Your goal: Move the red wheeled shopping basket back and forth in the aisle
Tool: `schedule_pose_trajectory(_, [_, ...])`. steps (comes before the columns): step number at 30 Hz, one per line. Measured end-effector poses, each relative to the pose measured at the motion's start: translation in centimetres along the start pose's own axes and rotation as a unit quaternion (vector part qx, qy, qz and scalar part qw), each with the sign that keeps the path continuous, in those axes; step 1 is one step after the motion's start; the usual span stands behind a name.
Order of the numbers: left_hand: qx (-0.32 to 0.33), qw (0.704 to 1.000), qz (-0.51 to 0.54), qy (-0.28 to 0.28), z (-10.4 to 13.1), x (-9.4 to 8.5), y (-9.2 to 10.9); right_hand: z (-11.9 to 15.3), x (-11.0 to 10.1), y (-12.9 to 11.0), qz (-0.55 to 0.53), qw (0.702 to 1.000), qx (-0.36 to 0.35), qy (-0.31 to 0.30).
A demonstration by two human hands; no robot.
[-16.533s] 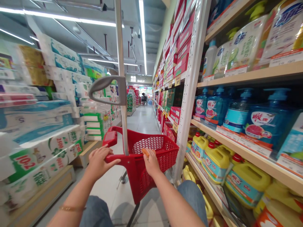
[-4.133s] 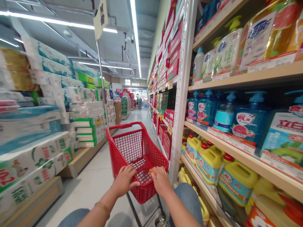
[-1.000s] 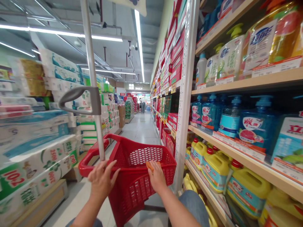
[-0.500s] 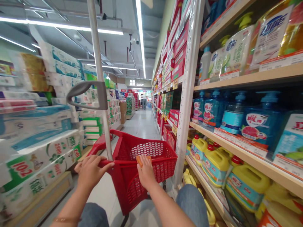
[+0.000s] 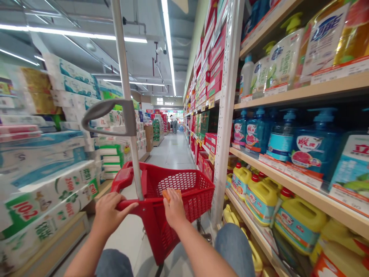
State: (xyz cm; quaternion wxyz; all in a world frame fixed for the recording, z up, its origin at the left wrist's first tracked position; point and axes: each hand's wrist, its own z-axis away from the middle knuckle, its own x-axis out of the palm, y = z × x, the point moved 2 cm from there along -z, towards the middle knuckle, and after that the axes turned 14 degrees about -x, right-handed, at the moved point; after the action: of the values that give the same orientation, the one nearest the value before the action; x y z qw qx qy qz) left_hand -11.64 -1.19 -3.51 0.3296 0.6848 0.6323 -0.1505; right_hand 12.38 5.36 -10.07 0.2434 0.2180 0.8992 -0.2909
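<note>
Sign [image 5: 165, 102] reads "DAILY"; left hand [image 5: 108, 213] grips red cart [image 5: 152, 223], right hand [image 5: 174, 211] holds orange cloth [image 5: 166, 194].

Head-worn view — forward, tilted down.

Strip lights [image 5: 169, 46] hang over a pale tiled floor [image 5: 170, 151]. Paper packs [image 5: 52, 184] line the aisle's left; wooden shelves [image 5: 302, 94] stand right, their near edges holding price labels [image 5: 291, 173].

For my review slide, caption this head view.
Left hand gripping the handle of a red plastic shopping cart, right hand holding an orange cloth or sponge at its rim.
</note>
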Motion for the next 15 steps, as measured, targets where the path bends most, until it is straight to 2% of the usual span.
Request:
schedule_pose_trajectory(3, [0.005, 1.000, 0.007, 0.008, 0.4, -0.2, 0.2, -0.2, -0.1, -1.7, -0.036, 0.999, -0.039, -0.008])
schedule_pose_trajectory(7, [0.088, 0.991, 0.102, -0.030, -0.3, 0.0, -1.3, 0.0, -1.6, 0.7, -0.042, 0.998, -0.035, -0.029])
schedule_pose_trajectory(10, [0.069, 0.990, 0.124, 0.004, -0.8, 0.3, -2.2, -0.2, -1.8, 2.3, -0.021, 1.000, 0.008, -0.021])
schedule_pose_trajectory(12, [0.057, 0.991, 0.122, 0.020, -0.6, 0.5, -1.8, -0.5, -1.2, 1.9, -0.018, 0.999, 0.029, -0.014])
schedule_pose_trajectory(15, [0.048, 0.992, 0.112, 0.042, 0.3, 0.6, 0.1, -0.8, -0.3, -0.3, -0.038, 0.999, 0.020, -0.010])
